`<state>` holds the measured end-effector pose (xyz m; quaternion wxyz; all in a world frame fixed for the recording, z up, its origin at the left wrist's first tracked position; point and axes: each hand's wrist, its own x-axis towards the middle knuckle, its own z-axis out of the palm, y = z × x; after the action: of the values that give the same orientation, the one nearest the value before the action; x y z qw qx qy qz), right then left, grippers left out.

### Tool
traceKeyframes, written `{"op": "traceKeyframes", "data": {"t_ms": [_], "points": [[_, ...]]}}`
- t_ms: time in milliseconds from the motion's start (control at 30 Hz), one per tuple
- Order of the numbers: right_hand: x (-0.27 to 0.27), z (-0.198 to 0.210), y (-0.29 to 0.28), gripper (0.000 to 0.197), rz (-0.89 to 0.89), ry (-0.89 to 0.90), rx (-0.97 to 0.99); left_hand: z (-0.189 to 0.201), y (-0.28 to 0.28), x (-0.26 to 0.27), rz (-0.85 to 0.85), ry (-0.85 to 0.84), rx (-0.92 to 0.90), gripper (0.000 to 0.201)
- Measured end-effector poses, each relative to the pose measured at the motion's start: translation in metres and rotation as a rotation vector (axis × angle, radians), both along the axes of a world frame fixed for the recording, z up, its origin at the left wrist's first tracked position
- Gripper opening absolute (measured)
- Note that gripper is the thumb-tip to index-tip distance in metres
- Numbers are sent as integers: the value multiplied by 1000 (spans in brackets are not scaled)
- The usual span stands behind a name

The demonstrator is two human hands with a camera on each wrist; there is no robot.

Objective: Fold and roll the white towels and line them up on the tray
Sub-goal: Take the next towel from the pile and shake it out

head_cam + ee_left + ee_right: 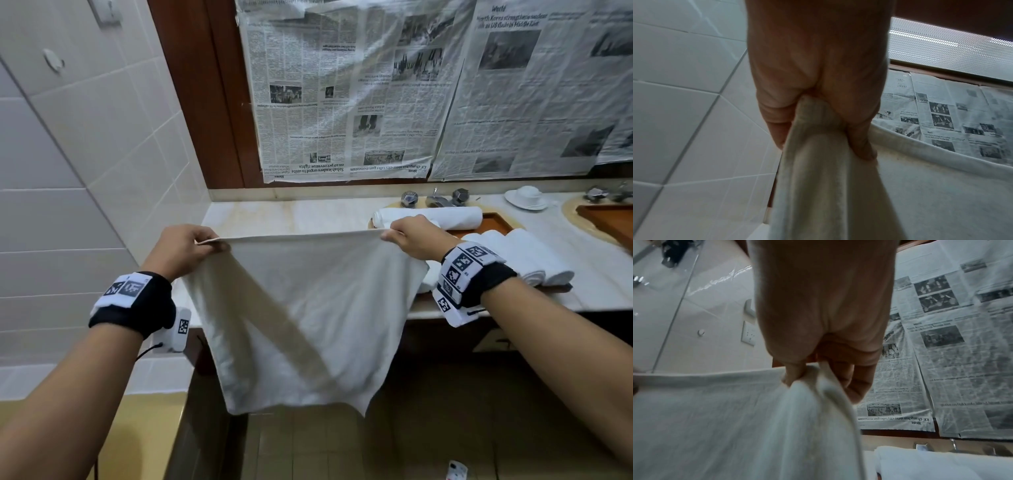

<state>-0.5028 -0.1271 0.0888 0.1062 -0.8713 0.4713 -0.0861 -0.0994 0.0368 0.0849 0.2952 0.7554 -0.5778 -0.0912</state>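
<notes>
A white towel [308,318] hangs stretched in the air in front of the counter, its top edge taut between my hands. My left hand [191,245] pinches the top left corner [813,123]. My right hand [411,236] pinches the top right corner [809,381]. The towel's lower edge dangles below the counter's front. To the right, a brown wooden tray [493,222] carries one rolled white towel [435,216] lying crosswise at the back. More rolled towels [520,257] lie side by side nearer me, partly hidden behind my right wrist.
The pale stone counter [291,216] runs along a wall covered in newspaper [376,96]. A chrome tap [438,198] stands behind the tray, a white cup and saucer [527,198] to its right, and a second wooden tray [613,219] at the far right. A tiled wall [68,171] lies left.
</notes>
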Motion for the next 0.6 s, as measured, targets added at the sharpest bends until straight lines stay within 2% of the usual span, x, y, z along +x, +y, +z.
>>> {"op": "traceKeyframes", "data": {"t_ms": [133, 267, 333, 600], "points": [[5, 4, -4, 43, 63, -89, 16, 4, -6, 18, 11, -96, 1, 8], [6, 2, -20, 15, 79, -36, 72, 7, -12, 32, 39, -99, 6, 17], [8, 2, -27, 10, 70, -34, 84, 9, -16, 39, 44, -94, 6, 19], [13, -2, -32, 34, -11, -205, -23, 17, -24, 49, 95, -132, -19, 10]]}}
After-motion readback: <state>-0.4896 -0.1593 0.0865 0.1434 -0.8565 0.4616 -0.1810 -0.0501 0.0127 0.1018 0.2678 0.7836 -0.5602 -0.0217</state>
